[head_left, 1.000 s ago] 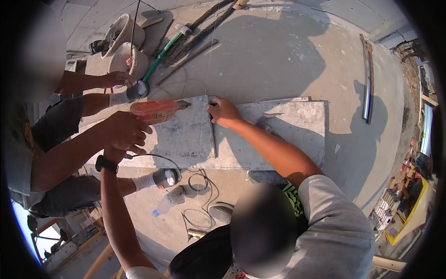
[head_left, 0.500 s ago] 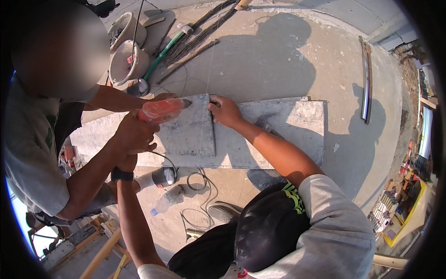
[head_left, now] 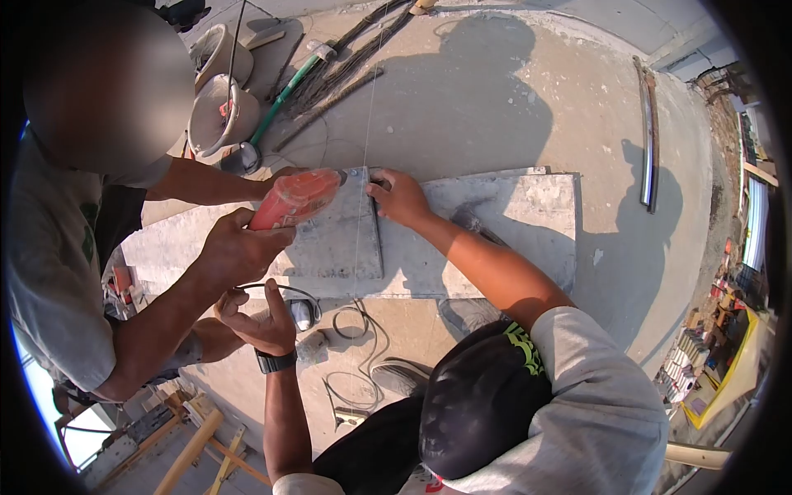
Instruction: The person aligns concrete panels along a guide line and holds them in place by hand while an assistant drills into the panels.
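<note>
My right hand (head_left: 398, 196) grips the upper right edge of a small grey board (head_left: 330, 247), which lies on a longer board (head_left: 528, 210). My left hand (head_left: 262, 320), a dark watch on its wrist, is raised palm up with its fingers apart. It holds nothing that I can see, and a black cable (head_left: 307, 293) runs just by its fingertips. Across from me, a co-worker's hand (head_left: 239, 252) holds a red power drill (head_left: 299, 198), its tip near the small board's upper right corner. A dark tool (head_left: 470, 219) lies partly hidden behind my right forearm.
Two buckets (head_left: 223, 111) stand at the upper left beside a green-handled tool (head_left: 285, 99) and several sticks (head_left: 330, 107). Cable loops (head_left: 363, 334) and a clear bottle (head_left: 312, 346) lie near my shoe (head_left: 400, 375). A metal bar (head_left: 648, 140) rests at right.
My left hand has left its place against the co-worker's forearm, moved right and opened. The drill has tilted and shifted slightly towards the board's corner. My right hand stays at the board edge.
</note>
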Available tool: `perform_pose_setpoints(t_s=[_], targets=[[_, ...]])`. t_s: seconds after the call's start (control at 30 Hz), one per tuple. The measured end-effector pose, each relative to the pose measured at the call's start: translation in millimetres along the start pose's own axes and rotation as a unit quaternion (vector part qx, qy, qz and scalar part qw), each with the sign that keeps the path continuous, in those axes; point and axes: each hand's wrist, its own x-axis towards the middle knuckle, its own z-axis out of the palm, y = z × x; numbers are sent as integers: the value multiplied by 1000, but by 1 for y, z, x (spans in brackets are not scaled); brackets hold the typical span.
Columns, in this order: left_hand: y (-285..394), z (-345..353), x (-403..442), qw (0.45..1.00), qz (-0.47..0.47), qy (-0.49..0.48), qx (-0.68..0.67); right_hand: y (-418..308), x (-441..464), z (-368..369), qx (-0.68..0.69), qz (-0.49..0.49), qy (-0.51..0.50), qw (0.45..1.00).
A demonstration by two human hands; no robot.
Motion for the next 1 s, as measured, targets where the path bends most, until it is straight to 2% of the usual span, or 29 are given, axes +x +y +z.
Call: perform_pose_setpoints(t_s=[0.07,0.13,0.2,0.23,0.33,0.37,0.4,0.5,0.53,0.6,0.63,0.73,0.83,1.0], targets=[[15,-5,1,993,-2,-75,-86,-3,-2,0,-1,3,2,1000],[21,-1,2,968,8,-206,-146,-4,-5,0,6,8,11,1000],[35,13,4,919,-121,-312,-206,3,-2,2,1,-16,14,1000],[29,22,-3,896,-156,-346,-229,3,-1,1,-3,-42,18,999],[21,52,-13,868,-192,-372,-265,-2,-3,-1,-7,-27,20,999],[20,58,-14,834,-238,-423,-263,-1,-3,0,-7,-26,19,999],[20,65,-16,834,-237,-424,-262,3,-1,1,-4,-32,17,999],[20,95,-25,863,-102,-439,-227,1,-2,0,-2,-21,13,1000],[20,100,-28,862,-101,-440,-229,-3,-3,-1,-2,-5,9,1000],[32,108,-35,910,3,-399,-114,-6,-4,-4,-2,13,-3,1000],[36,112,-36,895,-18,-436,-95,-7,-4,-5,-1,29,-17,999],[50,123,-49,896,-44,-439,-54,1,1,0,20,33,-15,999],[50,129,-56,898,-28,-439,-23,5,2,2,-9,8,-1,1000],[50,129,-60,905,-20,-424,-29,6,2,4,16,26,5,1000]])
